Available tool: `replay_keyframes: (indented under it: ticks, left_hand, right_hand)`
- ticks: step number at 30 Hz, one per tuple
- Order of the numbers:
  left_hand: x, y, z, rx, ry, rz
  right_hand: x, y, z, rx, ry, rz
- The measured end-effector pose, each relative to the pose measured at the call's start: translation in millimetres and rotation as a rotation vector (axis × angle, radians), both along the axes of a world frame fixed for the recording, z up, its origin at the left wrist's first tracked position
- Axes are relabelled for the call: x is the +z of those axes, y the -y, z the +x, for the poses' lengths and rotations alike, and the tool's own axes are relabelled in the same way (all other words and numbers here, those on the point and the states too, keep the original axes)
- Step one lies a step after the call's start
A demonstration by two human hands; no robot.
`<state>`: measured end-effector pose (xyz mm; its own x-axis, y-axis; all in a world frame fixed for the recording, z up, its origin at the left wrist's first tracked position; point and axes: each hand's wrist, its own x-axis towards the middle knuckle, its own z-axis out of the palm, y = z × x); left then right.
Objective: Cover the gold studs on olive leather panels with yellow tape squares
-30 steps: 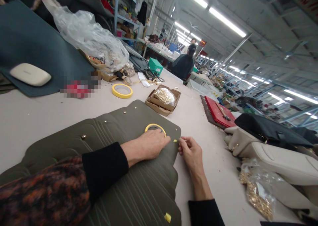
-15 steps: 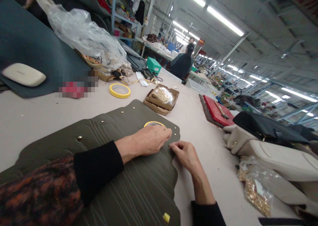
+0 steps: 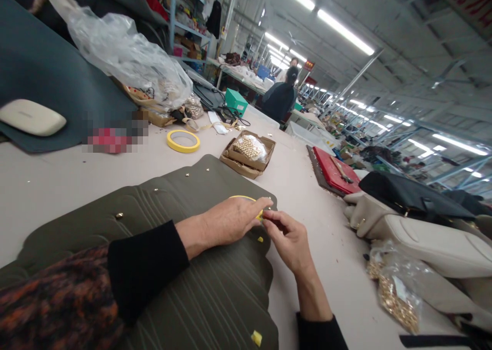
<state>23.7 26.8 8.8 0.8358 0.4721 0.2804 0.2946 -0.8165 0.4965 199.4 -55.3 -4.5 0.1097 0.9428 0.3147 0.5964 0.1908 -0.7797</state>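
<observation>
My left hand [image 3: 232, 220] is closed over a roll of yellow tape [image 3: 241, 197], which rests on a dark olive scalloped panel [image 3: 165, 211]; most of the roll is hidden under it. My right hand [image 3: 289, 236] pinches a bit of yellow tape at the roll's right side, its fingertips close to the left hand's. Just below lies a small yellow tape piece [image 3: 260, 239] on the panel, and a second tape piece [image 3: 256, 338] sits near the bottom. Small gold studs [image 3: 119, 215] dot the panel's upper part.
Another yellow tape roll [image 3: 183, 141] and a cardboard box of gold beads [image 3: 248, 152] stand beyond the panel. On the right are a red slab [image 3: 336, 170] with a hammer, a cream bag [image 3: 426, 245] and a plastic bag of gold hardware [image 3: 397, 293]. A person [image 3: 280, 101] sits farther back.
My right hand pressed its tape bit onto the panel's right edge, where it now sticks, then moved up to the roll. The left hand turned slightly with the roll.
</observation>
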Motion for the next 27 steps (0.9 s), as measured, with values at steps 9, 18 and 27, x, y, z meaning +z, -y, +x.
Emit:
replay_keyframes:
  ticks: [9, 18, 27]
  left_hand:
    - [3.6, 3, 0, 0.028, -0.055, -0.006]
    - [1.0, 1, 5, 0.129, -0.007, 0.058]
    - [1.9, 10, 5, 0.145, -0.006, 0.129]
  right_hand:
    - [-1.0, 0, -12, -0.033, 0.352, 0.171]
    - [2.2, -1, -27, -0.246, 0.178, 0.106]
    - [-15.4, -12, 13, -0.451, -0.517, -0.136]
